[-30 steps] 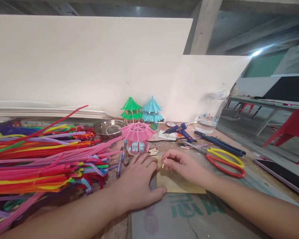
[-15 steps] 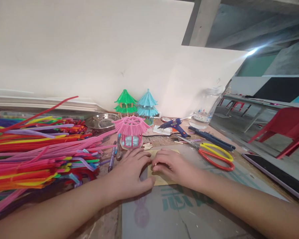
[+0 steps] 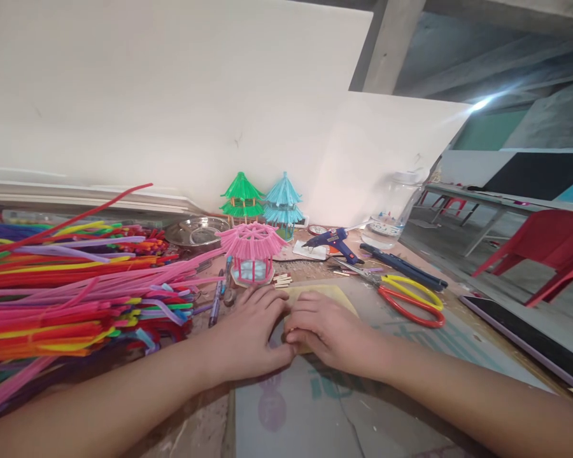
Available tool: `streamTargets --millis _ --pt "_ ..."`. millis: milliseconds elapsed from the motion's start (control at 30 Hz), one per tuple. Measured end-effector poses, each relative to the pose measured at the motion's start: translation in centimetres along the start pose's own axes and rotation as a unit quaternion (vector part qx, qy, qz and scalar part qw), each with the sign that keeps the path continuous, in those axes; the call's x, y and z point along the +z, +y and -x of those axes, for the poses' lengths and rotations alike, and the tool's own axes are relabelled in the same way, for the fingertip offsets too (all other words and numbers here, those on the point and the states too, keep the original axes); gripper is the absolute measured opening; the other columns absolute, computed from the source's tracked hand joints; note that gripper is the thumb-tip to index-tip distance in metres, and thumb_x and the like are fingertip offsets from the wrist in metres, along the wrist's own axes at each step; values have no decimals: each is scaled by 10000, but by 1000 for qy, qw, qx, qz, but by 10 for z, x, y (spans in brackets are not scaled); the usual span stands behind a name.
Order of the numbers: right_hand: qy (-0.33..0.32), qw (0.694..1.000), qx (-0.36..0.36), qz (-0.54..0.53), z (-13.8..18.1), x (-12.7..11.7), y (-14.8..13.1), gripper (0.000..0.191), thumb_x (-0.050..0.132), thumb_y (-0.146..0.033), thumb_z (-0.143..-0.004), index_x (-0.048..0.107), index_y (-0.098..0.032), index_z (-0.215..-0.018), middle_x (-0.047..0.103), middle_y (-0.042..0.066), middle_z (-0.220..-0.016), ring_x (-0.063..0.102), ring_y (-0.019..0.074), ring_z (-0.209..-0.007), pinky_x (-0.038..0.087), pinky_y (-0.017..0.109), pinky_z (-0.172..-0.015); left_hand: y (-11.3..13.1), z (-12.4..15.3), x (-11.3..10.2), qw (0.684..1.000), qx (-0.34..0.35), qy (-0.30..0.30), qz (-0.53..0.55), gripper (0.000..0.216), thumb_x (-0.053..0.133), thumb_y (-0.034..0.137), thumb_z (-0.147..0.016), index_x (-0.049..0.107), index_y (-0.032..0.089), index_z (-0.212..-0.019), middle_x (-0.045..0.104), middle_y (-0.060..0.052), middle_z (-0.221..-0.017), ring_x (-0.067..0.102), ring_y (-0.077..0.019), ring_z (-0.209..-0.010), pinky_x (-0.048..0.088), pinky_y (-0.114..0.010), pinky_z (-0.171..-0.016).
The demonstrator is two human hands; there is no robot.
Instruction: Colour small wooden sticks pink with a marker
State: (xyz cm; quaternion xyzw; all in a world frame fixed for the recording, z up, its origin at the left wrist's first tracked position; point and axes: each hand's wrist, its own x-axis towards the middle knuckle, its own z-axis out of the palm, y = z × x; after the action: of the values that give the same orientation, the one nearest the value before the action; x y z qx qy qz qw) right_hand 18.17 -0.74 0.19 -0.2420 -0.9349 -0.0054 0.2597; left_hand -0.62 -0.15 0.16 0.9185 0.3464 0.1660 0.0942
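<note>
A yellow sheet (image 3: 337, 294) lies on the grey board under both my hands. My left hand (image 3: 251, 327) rests palm down at the sheet's left side, fingers stretched forward and thumb pointing right. Close beside it, my right hand (image 3: 327, 331) is curled, its thumb and forefinger pressed together near the left thumb's tip. Whatever is between those fingers, if anything, is hidden. Just beyond my left fingertips stands a small pink pavilion (image 3: 253, 245) with a roof of fuzzy stems. Several short sticks (image 3: 282, 280) lie beside it.
Bundles of coloured pipe cleaners (image 3: 76, 280) fill the left side. Green (image 3: 241, 194) and blue (image 3: 284, 197) pavilions stand behind. To the right are a glue gun (image 3: 334, 240), scissors (image 3: 410, 299), a dark-blue long-handled tool (image 3: 405, 267), a plastic jar (image 3: 391, 210) and a phone (image 3: 530, 340).
My right hand has shifted slightly left, closer to my left thumb, and its fingers have curled in more. The yellow sheet has turned, with more of it showing right of that hand.
</note>
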Motion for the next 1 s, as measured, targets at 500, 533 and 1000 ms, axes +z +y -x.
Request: streamTargets --millis 500,533,1000 --pt "-9 997 25 66 -2 -2 4 180 527 -138 -893 599 -169 -732 635 32 -690 527 166 -691 337 307 -684 2 1 -1 1000 -3 10 4 331 627 266 -726 568 190 -1042 583 -104 -1188 468 -298 -1211 325 -510 -1083" --pt "-14 999 24 44 -2 -1 4 172 533 -138 -891 600 -171 -736 638 24 -693 529 158 -688 340 302 -689 2 1 -1 1000 0 9 7 334 627 262 -725 569 195 -1047 580 -99 -1195 465 -292 -1215 321 -504 -1086" --pt "4 996 47 77 -2 -4 9 188 538 -122 -877 611 -165 -709 647 42 -682 532 181 -709 330 332 -712 4 -1 -3 1000 -12 -3 1 351 630 299 -736 559 191 -1062 573 -108 -1225 441 -301 -1241 305 -512 -1095"
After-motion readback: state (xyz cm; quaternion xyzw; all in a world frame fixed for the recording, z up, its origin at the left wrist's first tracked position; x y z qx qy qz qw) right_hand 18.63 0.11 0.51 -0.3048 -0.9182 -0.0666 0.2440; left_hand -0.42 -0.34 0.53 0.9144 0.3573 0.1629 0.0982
